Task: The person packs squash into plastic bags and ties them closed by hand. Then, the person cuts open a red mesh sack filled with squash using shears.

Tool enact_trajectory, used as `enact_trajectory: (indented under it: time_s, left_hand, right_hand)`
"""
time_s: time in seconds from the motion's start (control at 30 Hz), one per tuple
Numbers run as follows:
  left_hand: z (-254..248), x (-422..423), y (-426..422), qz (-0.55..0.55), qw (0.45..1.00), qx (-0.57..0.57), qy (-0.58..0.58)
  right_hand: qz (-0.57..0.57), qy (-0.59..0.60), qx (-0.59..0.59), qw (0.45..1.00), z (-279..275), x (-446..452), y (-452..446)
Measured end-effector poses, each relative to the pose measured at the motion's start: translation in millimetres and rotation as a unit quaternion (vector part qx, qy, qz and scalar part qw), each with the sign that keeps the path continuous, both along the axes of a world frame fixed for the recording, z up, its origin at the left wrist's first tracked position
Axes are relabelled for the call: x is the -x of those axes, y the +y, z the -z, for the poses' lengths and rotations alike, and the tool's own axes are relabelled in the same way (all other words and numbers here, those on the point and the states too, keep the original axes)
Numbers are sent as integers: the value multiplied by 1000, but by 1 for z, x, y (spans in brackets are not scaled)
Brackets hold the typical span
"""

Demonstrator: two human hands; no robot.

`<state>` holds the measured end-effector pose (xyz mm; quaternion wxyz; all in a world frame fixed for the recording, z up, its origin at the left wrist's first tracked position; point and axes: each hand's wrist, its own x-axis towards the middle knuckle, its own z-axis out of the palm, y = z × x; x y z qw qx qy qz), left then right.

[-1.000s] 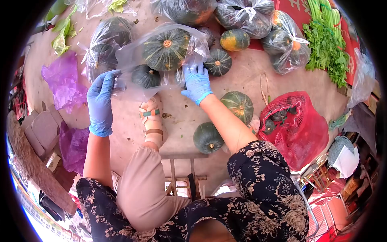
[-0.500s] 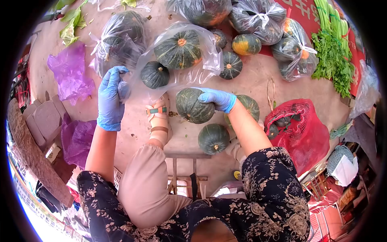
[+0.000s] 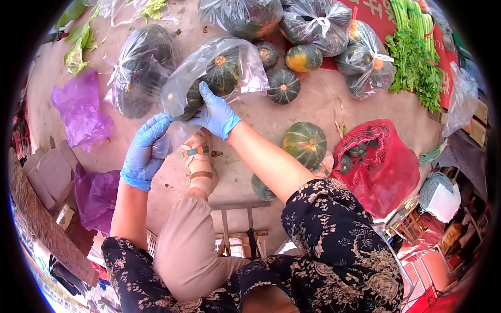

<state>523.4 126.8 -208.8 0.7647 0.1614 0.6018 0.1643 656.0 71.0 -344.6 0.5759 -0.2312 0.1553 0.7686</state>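
Note:
Both my hands wear blue gloves. My left hand (image 3: 145, 151) is closed on the gathered near edge of a clear plastic bag (image 3: 255, 70). Thumb and fingers of my right hand (image 3: 216, 113) span the side of a dark green pumpkin (image 3: 192, 100) at the bag's mouth, partly blurred by the plastic. Farther inside the bag lies a larger ribbed green pumpkin (image 3: 223, 73). Another green pumpkin (image 3: 303, 144) sits on the ground right of my right forearm, which partly hides a dark pumpkin (image 3: 262, 189).
Tied bags of pumpkins (image 3: 141, 73) stand at the back, with loose pumpkins (image 3: 283, 86) beside them. A red mesh sack (image 3: 386, 172) and celery (image 3: 415, 62) are at right. Purple plastic (image 3: 81, 109) and a purple net (image 3: 96, 198) lie left. My sandalled foot (image 3: 197, 156) is below the bag.
My right hand has carried the pumpkin up and left from near my knees into the bag's mouth. My left hand still holds the bag's edge, slightly lower. The view has shifted somewhat.

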Motion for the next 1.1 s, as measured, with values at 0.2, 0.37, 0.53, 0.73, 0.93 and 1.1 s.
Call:
enact_trajectory:
  time_s: [0.2,0.37,0.53,0.73,0.93,1.1]
  left_hand:
    - [12,-6,2,-49,993,-48,-99]
    - [11,-5,25,-132,987,-56,-67]
    - [19,-3,24,-107,990,-64,-67]
    - [22,-8,12,-59,991,-79,-88]
    - [27,-7,4,9,988,-113,-108]
    - [20,-10,-8,62,981,-117,-139]
  right_hand:
    - [-140,-309,-63,938,-21,-48,-34]
    - [213,-558,94,797,-34,-151,-44]
    - [-135,-920,29,366,61,-183,6]
    - [-314,-846,96,419,64,-176,23]
    - [161,-556,-41,814,-13,-164,-25]
    - [14,-475,-212,854,-49,-87,-34]
